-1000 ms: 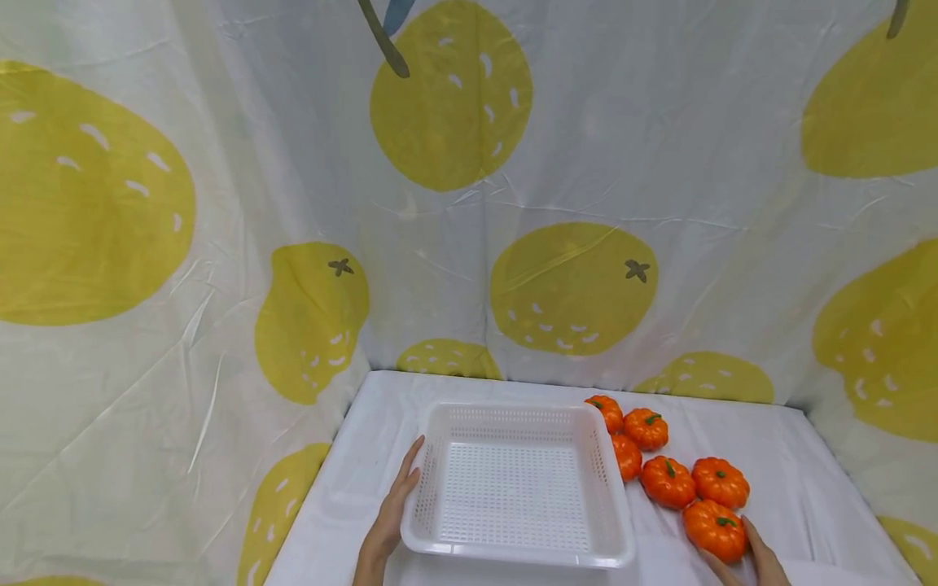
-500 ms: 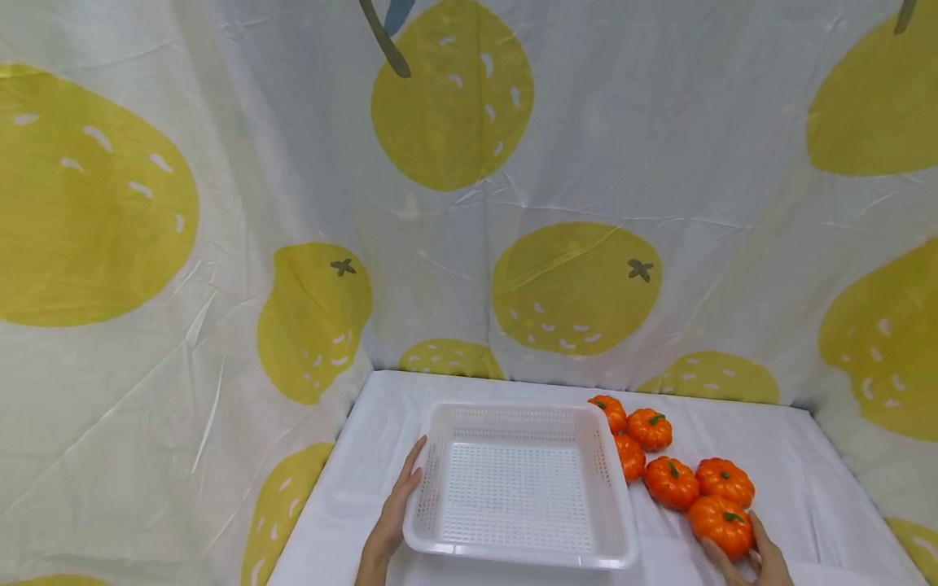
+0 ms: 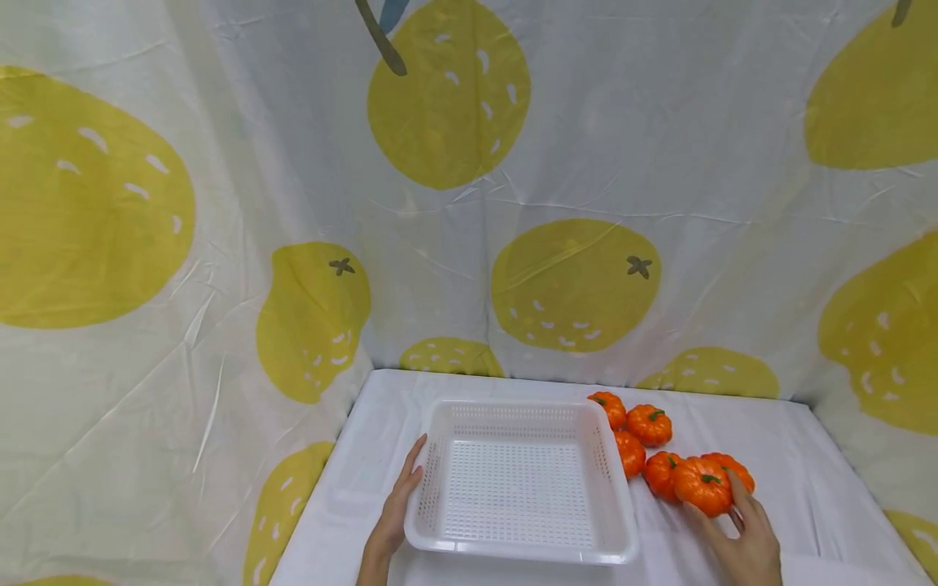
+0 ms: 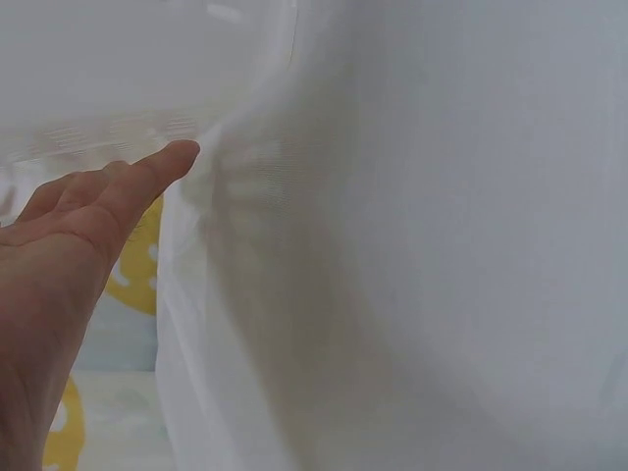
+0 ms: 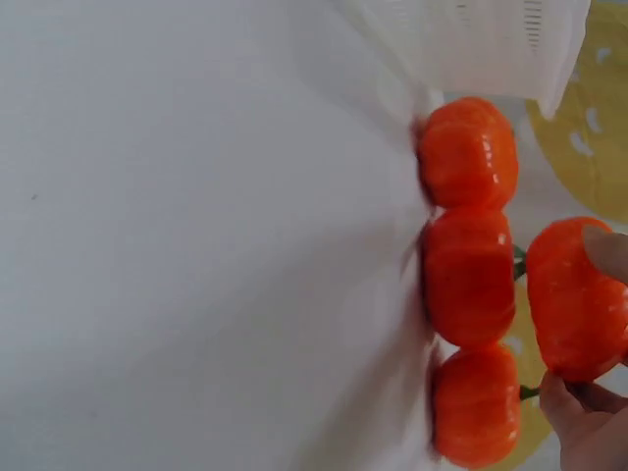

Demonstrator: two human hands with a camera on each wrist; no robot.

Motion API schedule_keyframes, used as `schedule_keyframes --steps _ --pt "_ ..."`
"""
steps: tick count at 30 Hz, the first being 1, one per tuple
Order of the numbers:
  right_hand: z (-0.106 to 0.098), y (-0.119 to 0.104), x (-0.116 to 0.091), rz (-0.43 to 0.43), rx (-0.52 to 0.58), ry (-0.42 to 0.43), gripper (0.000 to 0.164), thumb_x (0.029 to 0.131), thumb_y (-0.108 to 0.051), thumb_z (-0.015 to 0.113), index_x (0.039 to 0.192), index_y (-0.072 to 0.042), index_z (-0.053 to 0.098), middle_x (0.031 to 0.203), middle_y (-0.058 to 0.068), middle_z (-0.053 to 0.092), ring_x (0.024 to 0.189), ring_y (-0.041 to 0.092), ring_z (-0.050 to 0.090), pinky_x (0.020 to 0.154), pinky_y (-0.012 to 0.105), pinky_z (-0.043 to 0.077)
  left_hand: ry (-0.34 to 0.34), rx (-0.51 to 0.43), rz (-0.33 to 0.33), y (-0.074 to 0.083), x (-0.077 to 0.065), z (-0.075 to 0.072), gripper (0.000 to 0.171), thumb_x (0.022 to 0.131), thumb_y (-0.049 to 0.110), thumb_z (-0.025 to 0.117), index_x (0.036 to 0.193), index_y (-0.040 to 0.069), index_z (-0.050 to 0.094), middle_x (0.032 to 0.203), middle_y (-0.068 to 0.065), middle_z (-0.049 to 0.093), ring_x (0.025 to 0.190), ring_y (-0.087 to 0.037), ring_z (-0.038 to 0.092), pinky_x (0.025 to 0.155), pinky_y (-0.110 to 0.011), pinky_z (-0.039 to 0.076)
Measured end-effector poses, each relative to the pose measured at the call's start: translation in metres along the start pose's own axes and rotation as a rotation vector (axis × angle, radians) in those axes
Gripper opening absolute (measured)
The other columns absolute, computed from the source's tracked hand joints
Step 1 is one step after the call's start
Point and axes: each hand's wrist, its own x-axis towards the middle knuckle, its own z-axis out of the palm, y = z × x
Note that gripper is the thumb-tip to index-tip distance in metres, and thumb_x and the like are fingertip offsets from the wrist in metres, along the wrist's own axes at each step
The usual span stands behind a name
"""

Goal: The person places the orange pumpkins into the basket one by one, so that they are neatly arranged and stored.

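Note:
A white perforated plastic basket (image 3: 516, 552) stands on the white-covered table. My left hand (image 3: 393, 514) rests against its left side with fingers extended; the left wrist view shows the hand (image 4: 88, 221) beside the basket wall. My right hand (image 3: 747, 533) grips a small orange pumpkin (image 3: 701, 486) between thumb and fingers. In the right wrist view the held pumpkin (image 5: 574, 299) is raised off the table, apart from the row of other pumpkins (image 5: 469, 275). From the head it partly covers two pumpkins, one to its left (image 3: 659, 476) and one behind (image 3: 738, 470).
Three more pumpkins lie along the basket's right side, one of them (image 3: 649, 426) farther right at the back. The basket rim hides parts of the other two. A lemon-printed cloth (image 3: 432, 277) hangs behind and at both sides of the table (image 3: 791, 488).
My right hand has closed round the nearest pumpkin and lifted it, moving it slightly left and up over its neighbours. The left hand and the basket have stayed in place.

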Motion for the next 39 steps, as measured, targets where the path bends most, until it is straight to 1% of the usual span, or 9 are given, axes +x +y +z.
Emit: schedule_keyframes --steps 5,9,11,12,16,18,23,30,39 --pt "0.004 -0.02 0.003 -0.118 0.0 -0.018 0.096 0.08 -0.047 0.074 0.155 -0.023 0.019 0.148 0.028 0.033 0.13 0.047 0.038 0.1 0.062 0.038 -0.001 -0.002 -0.007 -0.001 0.001 -0.001 0.048 0.103 0.044 0.026 0.15 0.045 0.018 0.164 0.011 0.006 0.152 -0.029 0.003 0.117 -0.062 0.004" --pt "0.007 -0.041 0.006 -0.262 0.029 0.011 0.091 0.078 -0.043 0.078 0.152 -0.028 0.028 0.143 0.023 0.043 0.124 0.043 0.045 0.11 0.032 0.04 -0.007 0.008 -0.015 0.0 0.001 -0.001 0.047 0.103 0.045 0.026 0.15 0.047 0.018 0.163 0.011 0.006 0.152 -0.028 0.005 0.117 -0.059 0.007" --pt "0.01 -0.053 0.01 -0.315 0.045 0.005 0.089 0.077 -0.042 0.079 0.151 -0.03 0.031 0.142 0.017 0.047 0.122 0.04 0.049 0.102 0.009 0.037 -0.009 0.015 -0.012 0.001 0.001 -0.001 0.047 0.103 0.045 0.026 0.15 0.047 0.017 0.164 0.011 0.006 0.151 -0.028 0.006 0.116 -0.057 0.01" --pt "0.012 -0.059 0.012 -0.338 0.056 -0.007 0.089 0.077 -0.042 0.079 0.151 -0.031 0.031 0.142 0.016 0.047 0.123 0.04 0.05 0.101 0.008 0.037 -0.012 0.022 -0.008 0.001 0.002 -0.001 0.047 0.103 0.045 0.025 0.15 0.046 0.017 0.164 0.01 0.005 0.151 -0.028 0.006 0.116 -0.056 0.012" --pt "0.023 -0.08 0.018 -0.398 0.072 -0.098 0.09 0.078 -0.045 0.077 0.152 -0.027 0.03 0.142 0.015 0.047 0.125 0.041 0.051 0.101 0.033 0.045 -0.011 0.034 0.001 0.002 0.001 -0.003 0.048 0.104 0.044 0.025 0.151 0.044 0.017 0.164 0.007 0.005 0.151 -0.03 0.005 0.115 -0.053 0.013" --pt "0.03 -0.09 0.018 -0.416 0.073 -0.164 0.089 0.078 -0.047 0.076 0.152 -0.025 0.03 0.145 0.018 0.044 0.128 0.043 0.048 0.099 0.05 0.041 -0.011 0.033 0.0 0.0 -0.001 -0.004 0.048 0.104 0.043 0.025 0.151 0.044 0.016 0.164 0.006 0.004 0.151 -0.03 0.003 0.116 -0.056 0.011" --pt "0.044 -0.108 0.02 -0.477 0.058 -0.293 0.089 0.078 -0.051 0.075 0.151 -0.024 0.032 0.151 0.024 0.037 0.133 0.045 0.042 0.103 0.061 0.039 -0.015 0.009 0.006 -0.001 -0.002 -0.004 0.048 0.104 0.041 0.027 0.151 0.043 0.018 0.164 0.007 0.003 0.151 -0.028 -0.002 0.116 -0.063 0.0" --pt "0.068 -0.133 0.024 -0.546 0.102 -0.442 0.086 0.076 -0.042 0.079 0.149 -0.023 0.038 0.151 0.012 0.041 0.133 0.035 0.048 0.101 0.045 0.046 -0.006 0.014 0.031 0.001 0.001 -0.003 0.049 0.104 0.041 0.027 0.152 0.041 0.017 0.165 0.004 0.003 0.151 -0.033 -0.003 0.115 -0.065 -0.001" --pt "0.091 -0.166 0.021 -0.595 0.135 -0.658 0.085 0.077 -0.032 0.081 0.147 -0.009 0.039 0.149 0.012 0.045 0.132 0.035 0.048 0.102 0.046 0.047 -0.01 -0.001 0.026 -0.002 0.001 -0.003 0.048 0.104 0.04 0.027 0.152 0.041 0.018 0.165 0.005 0.003 0.152 -0.031 -0.005 0.116 -0.064 -0.004"
